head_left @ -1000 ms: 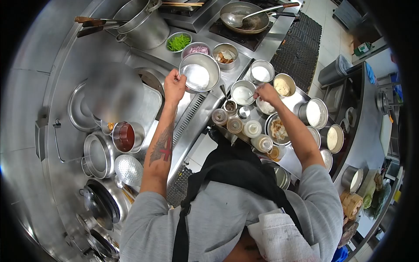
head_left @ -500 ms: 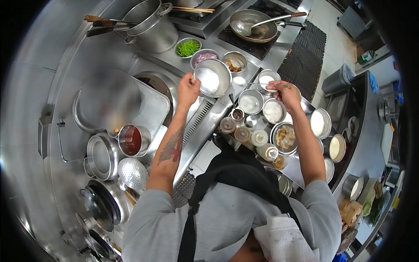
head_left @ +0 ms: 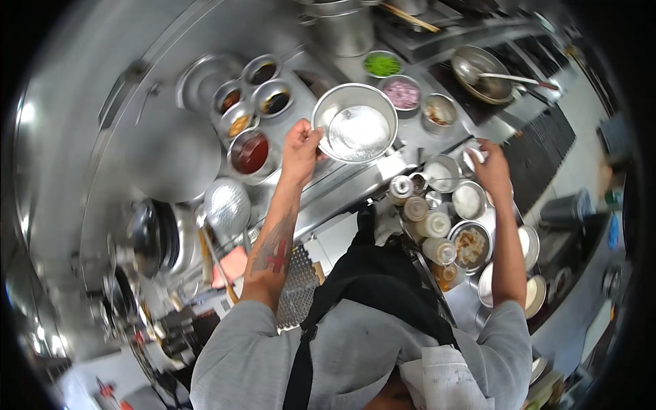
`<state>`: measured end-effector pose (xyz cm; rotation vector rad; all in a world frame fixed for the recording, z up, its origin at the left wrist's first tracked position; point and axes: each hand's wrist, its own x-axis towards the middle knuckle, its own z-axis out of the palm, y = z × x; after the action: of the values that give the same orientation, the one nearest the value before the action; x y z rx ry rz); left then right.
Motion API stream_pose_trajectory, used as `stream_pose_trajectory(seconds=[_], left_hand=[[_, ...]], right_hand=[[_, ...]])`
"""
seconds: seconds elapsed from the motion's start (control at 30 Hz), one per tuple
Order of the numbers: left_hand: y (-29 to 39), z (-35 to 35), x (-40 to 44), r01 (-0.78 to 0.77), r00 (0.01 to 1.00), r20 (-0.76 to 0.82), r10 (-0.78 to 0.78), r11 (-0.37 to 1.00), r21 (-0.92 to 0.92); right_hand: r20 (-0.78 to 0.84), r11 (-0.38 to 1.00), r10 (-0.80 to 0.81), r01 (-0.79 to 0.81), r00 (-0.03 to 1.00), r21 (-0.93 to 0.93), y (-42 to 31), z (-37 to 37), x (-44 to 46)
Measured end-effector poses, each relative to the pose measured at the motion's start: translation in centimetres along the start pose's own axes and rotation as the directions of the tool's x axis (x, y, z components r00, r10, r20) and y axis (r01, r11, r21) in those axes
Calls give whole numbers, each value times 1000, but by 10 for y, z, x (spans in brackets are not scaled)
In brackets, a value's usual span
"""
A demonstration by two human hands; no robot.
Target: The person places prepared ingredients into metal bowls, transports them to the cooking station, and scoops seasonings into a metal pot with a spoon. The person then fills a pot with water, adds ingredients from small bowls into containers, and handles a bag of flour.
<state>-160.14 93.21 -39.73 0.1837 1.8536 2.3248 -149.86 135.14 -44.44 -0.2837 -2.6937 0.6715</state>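
Note:
My left hand is closed on the near left rim of a round metal bowl, raised and tipped so its shiny inside shows, with some pale matter at the bottom. My right hand is curled beside a small metal bowl of white powder. A thin metal spoon seems to run left from it across a bowl of white grains; its end is blurred. Closer to me are another bowl of white powder and a bowl of pale brown pieces in liquid.
Bowls of green strips, chopped purple onion and red sauce flank the raised bowl. Lidded bottles stand before me. A wok with a ladle sits on the stove; a perforated strainer is at left.
My view has turned, shifting the counter within it. My right hand has moved away from the raised bowl toward the powder bowls; the spoon previously held powder. My left hand still holds the bowl.

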Motion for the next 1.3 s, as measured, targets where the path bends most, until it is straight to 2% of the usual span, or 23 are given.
stream_pose_trajectory(seconds=[0.07,0.13,0.2,0.27,0.33,0.4,0.6,0.67,0.73,0.77,0.8,0.9,0.93,0.97,1.03,1.07,1.1,1.13,1.17,1.2,1.23,1.27,1.3], left_hand=[[52,-20,-57,-57,964,-261,56,998,4],[77,-83,-105,-166,934,-314,168,986,36],[89,-106,-128,-105,857,-497,136,990,91],[93,-143,-144,-110,855,-486,182,979,172],[102,-183,-164,-91,837,-511,193,972,218],[106,-226,-183,-50,816,-533,222,947,317],[133,-393,-223,28,798,-603,28,996,84],[134,-463,-229,19,828,-559,-51,998,-63],[134,-515,-231,2,822,-566,-62,994,-106],[130,-536,-237,5,809,-582,-84,991,-136],[123,-554,-240,20,814,-571,-104,988,-152],[120,-602,-227,40,791,-589,-164,975,-218],[122,-611,-215,50,800,-576,-170,975,-219],[123,-616,-202,56,802,-575,-164,978,-202],[121,-625,-168,47,815,-561,-149,980,-192],[118,-628,-147,55,823,-547,-153,980,-192],[118,-625,-127,16,829,-548,-111,984,-176],[118,-624,-108,-28,833,-549,-66,987,-160],[120,-625,-93,-28,842,-536,-61,987,-156],[116,-629,-77,81,838,-530,-132,990,-119],[113,-631,-65,189,824,-530,-200,979,-76],[113,-631,-55,186,831,-522,-190,981,-61],[115,-628,-47,215,789,-580,-202,975,-48]], right_hand=[[63,995,33,-39,997,95,-50,-34,11],[107,985,-32,13,994,173,-97,-58,12],[30,929,-252,233,967,288,-125,-54,14],[173,921,-211,137,962,364,-182,-60,1],[138,850,-364,268,921,453,-216,-39,-16],[249,832,-393,228,885,505,-253,-14,-39],[483,803,-559,294,674,518,-359,55,-123],[746,697,-500,-307,440,648,-364,107,-149],[817,167,-537,-923,211,348,-346,162,-186],[875,768,-335,-436,349,468,-290,229,-223],[878,984,-112,176,465,32,-237,294,-259],[894,877,445,226,-48,-424,-273,245,-344],[878,802,474,-378,-68,-463,-284,243,-360],[874,793,480,-390,-73,-468,-281,240,-379],[955,675,194,-737,222,34,-239,254,-422],[953,664,202,-747,226,36,-231,258,-438],[918,960,174,-268,355,-79,-224,259,-451],[892,930,81,288,446,-228,-216,261,-463],[908,900,-49,412,415,-140,-208,263,-477],[903,906,-48,400,427,-141,-220,255,-482],[945,980,176,-137,275,-143,-234,249,-486],[917,748,386,-615,102,-247,-244,244,-493],[962,933,144,-356,233,-54,-213,263,-516]])
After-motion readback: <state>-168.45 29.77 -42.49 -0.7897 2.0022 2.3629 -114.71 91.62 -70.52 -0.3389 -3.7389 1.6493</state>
